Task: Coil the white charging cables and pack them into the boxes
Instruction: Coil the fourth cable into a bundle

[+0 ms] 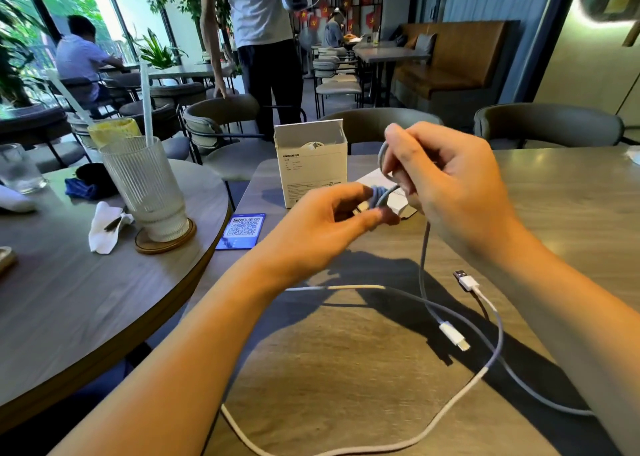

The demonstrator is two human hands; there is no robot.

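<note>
From the head view, the person is sitting at a wood-grain worktop and winding a white charging cable into a small bundle held up over it. The left hand is pinching the coil between thumb and fingertips, probably to keep the finished turns from springing loose. The right hand is curled round the free run of cable just above, lifting a fresh loop over the bundle; the grip looks loose enough to let the cord slide through.

From that hand the cable is dropping to the worktop and trailing in a wide loop towards the near edge, so a good length is not yet wound. Two plugs are lying on the surface near the right forearm: a USB-A plug and a slimmer white connector. I cannot tell which belongs to the cable being coiled, or whether a second cable is crossing it.

Just beyond the hands a white box is standing upright with its flap open, something white already sitting inside, handy for dropping the coil in. A second pale box seems to be lying behind the hands, mostly hidden.

To the left, a ribbed glass on a coaster and a blue QR code card are sitting well apart from the work.
</note>
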